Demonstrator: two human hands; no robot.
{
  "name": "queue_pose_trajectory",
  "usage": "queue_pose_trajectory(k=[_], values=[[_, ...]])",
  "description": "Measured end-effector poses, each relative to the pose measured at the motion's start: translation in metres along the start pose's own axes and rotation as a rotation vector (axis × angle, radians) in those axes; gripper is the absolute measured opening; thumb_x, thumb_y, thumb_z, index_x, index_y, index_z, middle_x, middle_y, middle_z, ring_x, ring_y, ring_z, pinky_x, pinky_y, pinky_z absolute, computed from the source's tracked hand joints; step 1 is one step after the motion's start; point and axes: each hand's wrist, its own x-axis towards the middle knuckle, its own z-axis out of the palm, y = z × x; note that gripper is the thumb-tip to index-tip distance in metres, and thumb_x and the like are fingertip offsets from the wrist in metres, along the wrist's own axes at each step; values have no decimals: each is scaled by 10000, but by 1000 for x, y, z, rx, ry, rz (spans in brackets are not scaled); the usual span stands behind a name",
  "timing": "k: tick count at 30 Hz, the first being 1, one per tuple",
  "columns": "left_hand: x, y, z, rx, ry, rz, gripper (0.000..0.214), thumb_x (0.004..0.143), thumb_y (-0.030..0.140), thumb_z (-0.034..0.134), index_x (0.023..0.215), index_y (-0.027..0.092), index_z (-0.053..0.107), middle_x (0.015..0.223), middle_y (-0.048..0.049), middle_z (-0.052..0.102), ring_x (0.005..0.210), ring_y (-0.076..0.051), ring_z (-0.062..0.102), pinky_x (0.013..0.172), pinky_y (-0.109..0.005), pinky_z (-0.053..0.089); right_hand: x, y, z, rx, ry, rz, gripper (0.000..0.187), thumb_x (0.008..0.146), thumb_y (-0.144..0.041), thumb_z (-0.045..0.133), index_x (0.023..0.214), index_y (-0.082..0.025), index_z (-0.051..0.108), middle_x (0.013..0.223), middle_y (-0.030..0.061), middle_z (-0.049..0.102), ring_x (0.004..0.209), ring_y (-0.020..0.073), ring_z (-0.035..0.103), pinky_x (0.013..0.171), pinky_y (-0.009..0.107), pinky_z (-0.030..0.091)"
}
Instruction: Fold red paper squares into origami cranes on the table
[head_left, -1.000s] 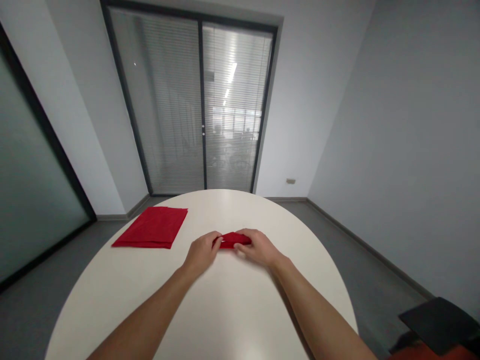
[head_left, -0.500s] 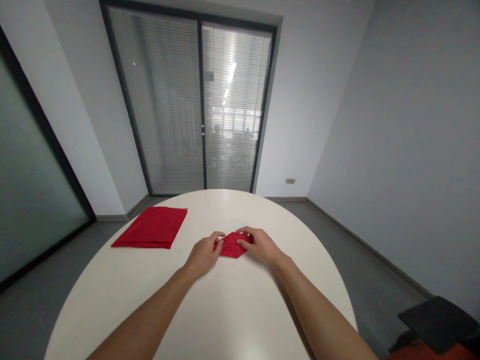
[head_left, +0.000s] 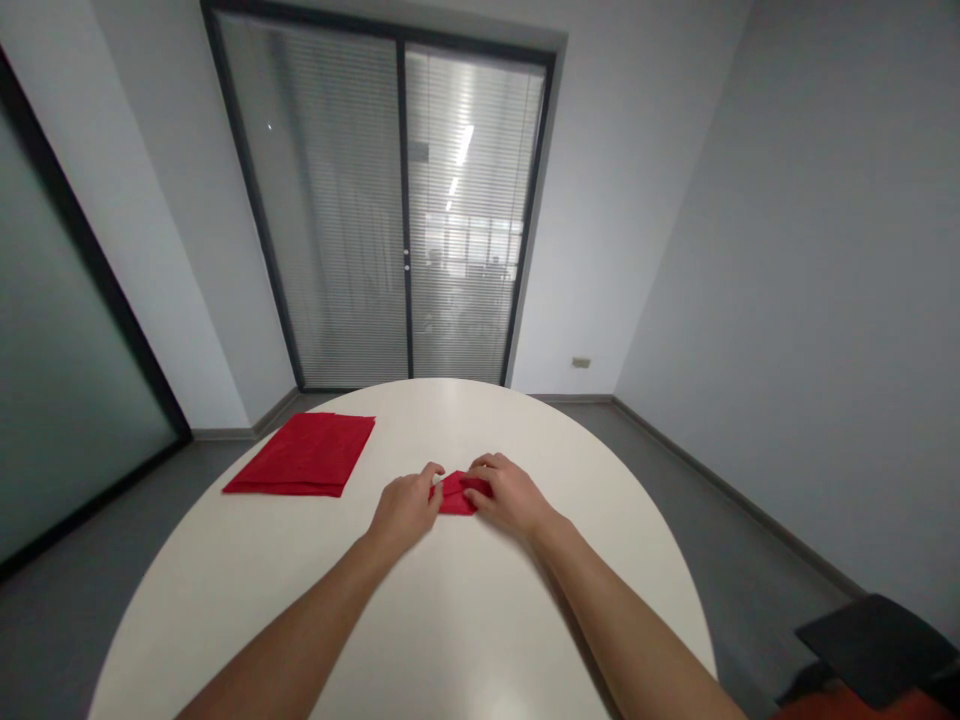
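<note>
A small folded red cloth napkin lies on the round white table, between my two hands. My left hand grips its left edge, fingers bent around the fabric. On the other side my right hand has its thumb and fingers closed over the right part of the napkin. The fingers hide both ends of it. Farther left on the tabletop rests a flat stack of folded red cloth, apart from both hands.
Behind the table stands a dark-framed glass partition with blinds. A black chair part shows at the lower right, beyond the table's edge. A grey wall runs along the right.
My right hand has moved slightly left, bringing the napkin's right side inward. Less red fabric shows between the hands. The left hand and the cloth stack have hardly moved.
</note>
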Motion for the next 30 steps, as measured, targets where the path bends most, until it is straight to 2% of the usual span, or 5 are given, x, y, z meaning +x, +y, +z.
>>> queue_pose_trajectory(k=[8, 13, 19, 24, 30], values=[[0, -3, 3, -85, 138, 221, 287, 922, 174, 488, 1157, 207, 650, 1222, -78, 673, 1136, -225, 590, 984, -354, 469, -1, -3, 10, -9, -61, -34, 265, 961, -260, 539, 1139, -232, 733, 1122, 83, 702, 1025, 217, 599, 941, 344, 445], [-1, 0, 4, -171, 14, 349, 325, 934, 152, 466, 1182, 232, 661, 1178, -52, 715, 1073, -212, 648, 975, -354, 486, -1, 6, 10, -29, -54, -6, 297, 965, -232, 507, 1173, -220, 719, 1163, 95, 704, 1050, 230, 602, 949, 358, 442], [-2, -2, 3, -250, -30, 329, 292, 931, 170, 504, 1153, 250, 677, 1200, -38, 715, 1082, -208, 662, 964, -322, 485, -4, 10, 7, 79, -22, -38, 342, 924, -268, 579, 1257, -214, 637, 1232, 90, 679, 1075, 234, 611, 970, 371, 433], [0, -6, 10, -216, -30, 247, 233, 932, 216, 540, 1088, 221, 713, 1214, -57, 715, 1095, -225, 663, 975, -340, 481, -6, 12, 1, 155, -45, 0, 152, 892, -269, 616, 1007, -197, 685, 998, 66, 718, 953, 216, 631, 868, 329, 463], [2, -6, 7, -123, -20, 227, 185, 926, 227, 562, 990, 202, 734, 1111, -52, 744, 1013, -218, 665, 910, -334, 490, -5, 17, 5, 175, -50, 27, 138, 902, -279, 611, 963, -206, 711, 1093, 80, 715, 1054, 232, 624, 899, 328, 459]])
